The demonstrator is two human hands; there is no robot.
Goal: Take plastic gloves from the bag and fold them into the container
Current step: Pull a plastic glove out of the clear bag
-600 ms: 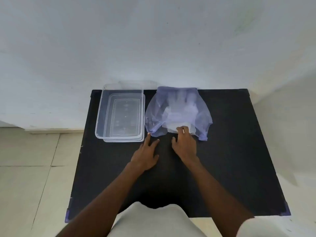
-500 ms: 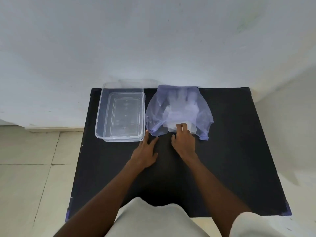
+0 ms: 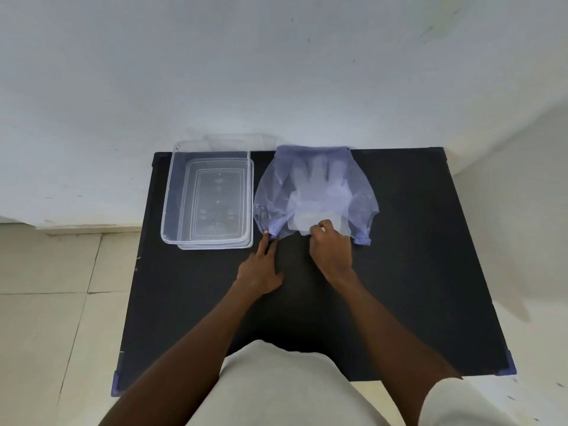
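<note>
A translucent purple bag (image 3: 359,189) lies flat at the back middle of the black table (image 3: 430,256). Clear plastic gloves (image 3: 319,192) show through it, fingers pointing away from me. My right hand (image 3: 330,249) pinches the near edge of the gloves at the bag's mouth. My left hand (image 3: 262,269) lies flat on the table, its fingertips pressing the bag's near left corner. A clear rectangular container (image 3: 172,192) stands left of the bag with nothing visible in it.
The container rests on its clear lid (image 3: 250,210), which sticks out on the right and front. A white wall rises directly behind the table. Tiled floor lies to the left. My light shorts cover the table's near edge.
My left hand slid forward until its fingertips reached the bag's left corner. My right hand moved slightly forward onto the gloves' edge.
</note>
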